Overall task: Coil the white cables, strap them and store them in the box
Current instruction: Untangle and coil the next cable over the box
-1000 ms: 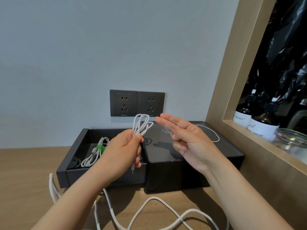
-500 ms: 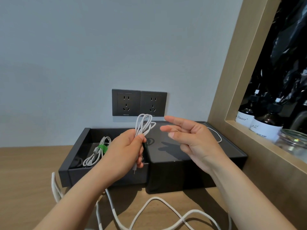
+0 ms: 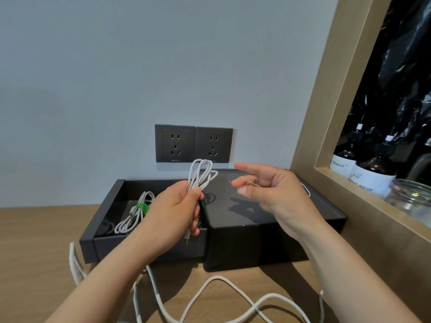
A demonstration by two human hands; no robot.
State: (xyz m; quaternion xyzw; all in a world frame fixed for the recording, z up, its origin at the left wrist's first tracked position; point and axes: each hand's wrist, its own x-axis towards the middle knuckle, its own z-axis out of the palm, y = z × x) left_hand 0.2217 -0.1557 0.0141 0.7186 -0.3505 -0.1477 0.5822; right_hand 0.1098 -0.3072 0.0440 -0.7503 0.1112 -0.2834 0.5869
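Black box [image 3: 130,249], green-strapped white coil [image 3: 134,217] inside, left grip [image 3: 172,210] holding second coil [image 3: 201,174]

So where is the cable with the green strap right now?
In the head view, the strapped cable lies inside the open left part of the box, just left of the left hand and below the wall sockets.

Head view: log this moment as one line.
left hand: grips coiled white cable, unstrapped | right hand: pinches thin tie | box: open, green-strapped cable inside
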